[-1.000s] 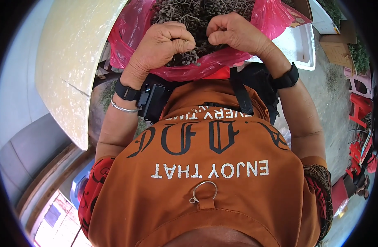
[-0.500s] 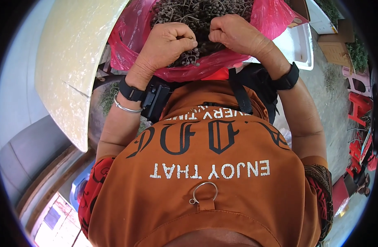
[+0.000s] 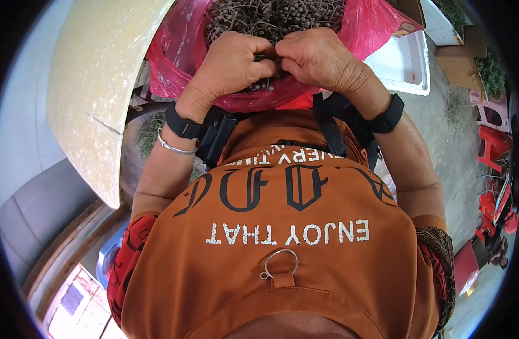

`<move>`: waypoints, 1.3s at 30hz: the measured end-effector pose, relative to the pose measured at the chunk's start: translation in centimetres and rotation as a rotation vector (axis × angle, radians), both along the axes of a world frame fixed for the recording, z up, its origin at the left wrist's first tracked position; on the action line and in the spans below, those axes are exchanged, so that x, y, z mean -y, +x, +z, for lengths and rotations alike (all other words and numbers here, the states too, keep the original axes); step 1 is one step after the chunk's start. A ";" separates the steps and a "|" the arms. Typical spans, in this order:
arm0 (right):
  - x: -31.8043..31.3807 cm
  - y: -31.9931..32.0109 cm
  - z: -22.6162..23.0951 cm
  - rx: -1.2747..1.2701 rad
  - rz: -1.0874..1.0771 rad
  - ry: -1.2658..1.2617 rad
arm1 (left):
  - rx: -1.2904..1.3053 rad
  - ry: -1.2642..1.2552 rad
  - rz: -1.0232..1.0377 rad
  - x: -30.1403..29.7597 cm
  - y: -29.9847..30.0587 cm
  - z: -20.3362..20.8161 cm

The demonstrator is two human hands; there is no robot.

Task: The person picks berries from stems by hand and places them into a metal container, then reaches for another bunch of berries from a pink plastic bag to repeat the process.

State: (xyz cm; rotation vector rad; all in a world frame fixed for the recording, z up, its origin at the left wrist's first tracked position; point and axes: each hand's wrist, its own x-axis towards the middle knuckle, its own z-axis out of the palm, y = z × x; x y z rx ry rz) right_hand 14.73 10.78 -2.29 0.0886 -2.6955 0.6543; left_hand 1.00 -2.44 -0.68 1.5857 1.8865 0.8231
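Observation:
A heap of grey-brown stalks with small round heads (image 3: 271, 18) fills a pink plastic bag (image 3: 172, 59) at the top of the view. Over the near part of the heap, my left hand (image 3: 234, 63) is closed, thumb against curled fingers. Right beside it my right hand (image 3: 321, 59) is pinched, its fingertips close to the left hand's. Whatever the fingers grip is hidden by the hands or too small to name. Dark straps circle both wrists, and a metal bangle (image 3: 175, 144) hangs on the left forearm.
A pale yellow panel (image 3: 96, 96) stands at the left. A white foam box (image 3: 400, 65) lies right of the bag. Farther right are a cardboard box (image 3: 461, 70), green plants (image 3: 490, 73) and a red stool (image 3: 493, 148). An orange apron (image 3: 293, 271) covers my front.
My right hand has moved left and slightly down, so the two hands are now nearly touching. My left hand has shifted a little to the right.

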 end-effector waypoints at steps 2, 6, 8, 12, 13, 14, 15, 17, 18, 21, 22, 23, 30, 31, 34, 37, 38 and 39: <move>0.1 0.4 0.8 0.010 0.003 0.048 | -0.176 0.080 -0.075 -0.2 0.1 -0.2; 0.1 0.4 1.3 0.016 -0.017 0.121 | -0.407 0.183 -0.133 -0.1 0.4 -0.5; 0.1 0.2 1.1 -0.005 -0.056 0.076 | -0.431 0.212 -0.133 -0.2 0.6 -0.6; -1.7 0.9 1.1 0.312 0.087 -0.793 | -0.439 0.285 -0.123 0.2 0.2 -0.9; -2.0 1.2 1.3 0.313 0.087 -0.794 | -0.398 0.301 -0.126 0.3 -0.2 -1.0; -2.5 1.5 1.7 0.298 0.069 -0.859 | -0.357 0.318 -0.131 0.3 -0.4 -1.0; -2.8 1.8 2.0 0.283 0.051 -0.924 | -0.357 0.318 -0.132 0.3 -0.4 -1.0; -2.4 2.0 2.1 0.266 0.033 -0.989 | -0.373 0.319 -0.144 0.0 -0.2 -0.9; -1.6 2.0 2.0 0.261 -0.004 -0.944 | -0.382 0.319 -0.150 -0.1 -0.2 -0.8; -0.1 2.6 2.7 0.248 -0.074 -0.854 | -0.420 0.280 -0.106 0.2 -0.5 -1.0; -0.1 2.9 3.9 0.299 -0.036 -0.942 | -0.438 0.261 -0.083 0.3 -0.5 -1.1; -0.3 3.1 5.0 0.350 0.003 -1.029 | -0.438 0.261 -0.082 0.5 -0.6 -1.2; -3.6 2.2 3.7 0.279 -0.049 -1.361 | -0.197 0.311 0.018 0.6 -0.7 -1.6; -3.5 2.0 2.9 0.253 -0.019 -1.527 | -0.200 0.310 0.022 0.8 -0.7 -1.6; -2.7 1.8 2.0 0.249 -0.044 -1.573 | -0.152 0.276 0.036 1.0 -0.6 -1.6; -1.4 1.2 1.7 0.286 -0.161 -1.328 | -0.094 0.261 0.042 1.0 -0.6 -1.7; -1.1 1.1 1.0 0.252 -0.168 -1.049 | -0.065 0.254 0.044 0.9 -0.6 -1.7; -0.7 0.8 0.6 0.217 -0.171 -0.771 | -0.065 0.254 0.045 0.9 -0.6 -1.7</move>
